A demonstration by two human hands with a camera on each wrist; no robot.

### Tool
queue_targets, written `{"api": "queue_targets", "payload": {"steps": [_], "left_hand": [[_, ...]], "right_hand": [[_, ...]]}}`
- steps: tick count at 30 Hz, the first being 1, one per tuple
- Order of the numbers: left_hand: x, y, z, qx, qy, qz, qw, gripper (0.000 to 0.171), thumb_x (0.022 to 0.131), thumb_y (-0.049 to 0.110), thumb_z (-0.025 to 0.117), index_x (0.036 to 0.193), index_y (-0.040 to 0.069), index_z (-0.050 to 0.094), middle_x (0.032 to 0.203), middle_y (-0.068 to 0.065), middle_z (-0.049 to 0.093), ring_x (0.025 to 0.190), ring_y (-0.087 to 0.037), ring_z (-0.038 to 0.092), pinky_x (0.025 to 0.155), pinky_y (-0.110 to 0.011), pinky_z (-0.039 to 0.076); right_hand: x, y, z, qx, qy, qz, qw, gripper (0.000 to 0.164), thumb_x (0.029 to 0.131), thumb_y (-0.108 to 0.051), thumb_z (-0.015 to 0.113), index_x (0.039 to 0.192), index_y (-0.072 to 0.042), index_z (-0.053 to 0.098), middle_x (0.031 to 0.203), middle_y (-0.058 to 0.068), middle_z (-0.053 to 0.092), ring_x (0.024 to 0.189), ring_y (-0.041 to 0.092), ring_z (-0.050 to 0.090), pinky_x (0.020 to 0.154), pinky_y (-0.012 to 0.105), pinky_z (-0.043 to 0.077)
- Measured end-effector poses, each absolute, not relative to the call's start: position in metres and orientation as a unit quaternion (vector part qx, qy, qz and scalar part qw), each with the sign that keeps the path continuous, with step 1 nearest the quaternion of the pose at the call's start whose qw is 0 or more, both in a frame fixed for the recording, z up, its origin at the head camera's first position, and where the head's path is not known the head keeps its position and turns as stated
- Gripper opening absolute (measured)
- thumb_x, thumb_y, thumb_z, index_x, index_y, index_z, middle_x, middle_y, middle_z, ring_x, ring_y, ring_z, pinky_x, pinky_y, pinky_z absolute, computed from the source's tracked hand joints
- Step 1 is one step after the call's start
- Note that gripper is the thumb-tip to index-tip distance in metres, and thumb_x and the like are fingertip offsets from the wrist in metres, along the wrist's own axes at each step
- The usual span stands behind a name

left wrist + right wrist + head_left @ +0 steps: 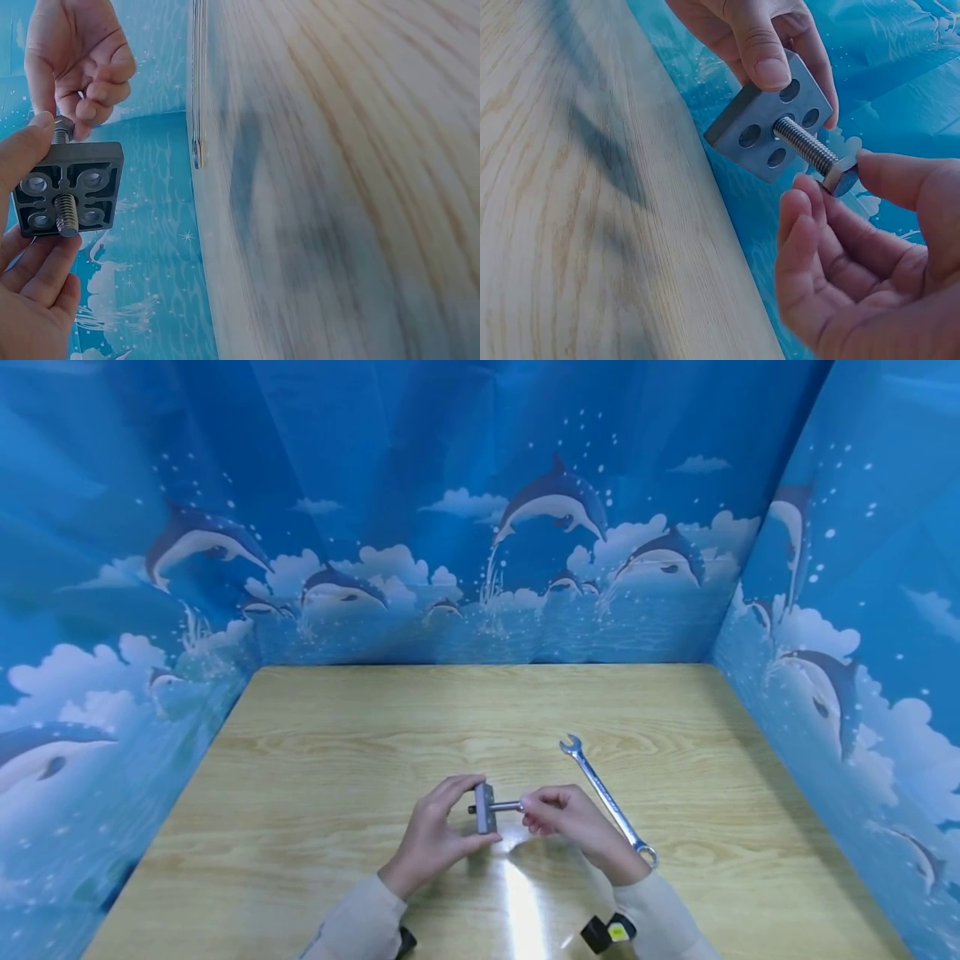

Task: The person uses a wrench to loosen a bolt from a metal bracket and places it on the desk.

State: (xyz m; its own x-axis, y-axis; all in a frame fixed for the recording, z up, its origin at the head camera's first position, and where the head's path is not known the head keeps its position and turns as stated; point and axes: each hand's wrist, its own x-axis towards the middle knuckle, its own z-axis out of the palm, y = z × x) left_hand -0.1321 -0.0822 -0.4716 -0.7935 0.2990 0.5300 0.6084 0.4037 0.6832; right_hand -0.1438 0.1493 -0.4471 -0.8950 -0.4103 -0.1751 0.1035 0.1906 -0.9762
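My left hand point(438, 831) grips a grey square plate point(485, 808) by its edges, thumb on one side and fingers on the other. Four-cornered, the plate point(772, 124) has several round holes and a centre hole. Through that centre runs a silver threaded hex bolt point(806, 146), whose tip sticks out of the ribbed back face in the left wrist view. The thumb and index finger of my right hand point(573, 822) pinch the bolt's hex head point(841, 176). Both hands hold the parts raised above the table.
A silver combination wrench point(607, 797) lies slantwise on the wood-grain table point(337, 752), just beyond my right hand, its ring end near the wrist. Blue dolphin-print sheeting point(420, 485) walls the back and sides of the table.
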Motion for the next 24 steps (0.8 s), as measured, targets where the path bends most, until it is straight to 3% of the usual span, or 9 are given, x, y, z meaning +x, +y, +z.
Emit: {"api": "queue_targets", "payload": {"steps": [8,15,19,24], "left_hand": [[-0.1322,-0.0817,-0.4705,-0.275,-0.821,-0.470,0.170,0.077,0.060,0.021,0.091,0.128,0.010,0.057,0.124,-0.005,0.062,0.113,-0.020,0.060,0.100,-0.033,0.050],[-0.1335,-0.0818,-0.4675,-0.274,-0.819,-0.474,0.170,0.077,0.059,0.020,0.091,0.127,0.010,0.057,0.123,-0.003,0.062,0.113,-0.018,0.060,0.101,-0.033,0.049],[-0.1341,-0.0819,-0.4667,-0.275,-0.817,-0.476,0.173,0.076,0.059,0.022,0.091,0.126,0.008,0.057,0.123,-0.003,0.063,0.113,-0.018,0.060,0.101,-0.032,0.049],[-0.1334,-0.0798,-0.4658,-0.256,-0.815,-0.487,0.180,0.077,0.059,0.021,0.091,0.126,0.007,0.057,0.123,-0.005,0.063,0.112,-0.020,0.061,0.101,-0.036,0.049]], "right_hand": [[-0.1445,0.1514,-0.4500,-0.135,0.755,-0.621,0.165,0.036,0.086,-0.010,0.069,0.118,0.004,0.060,0.109,0.018,0.066,0.092,0.023,0.066,0.083,0.026,0.058],[-0.1455,0.1496,-0.4497,-0.145,0.752,-0.627,0.141,0.035,0.084,-0.004,0.069,0.118,0.004,0.061,0.109,0.020,0.065,0.092,0.017,0.064,0.084,0.023,0.057],[-0.1456,0.1491,-0.4486,-0.139,0.750,-0.631,0.145,0.038,0.089,-0.013,0.067,0.121,0.004,0.058,0.109,0.018,0.065,0.092,0.019,0.065,0.084,0.026,0.058],[-0.1459,0.1474,-0.4419,-0.121,0.747,-0.633,0.161,0.043,0.099,-0.031,0.052,0.121,0.006,0.057,0.105,0.018,0.066,0.092,0.027,0.065,0.083,0.031,0.059]]}}
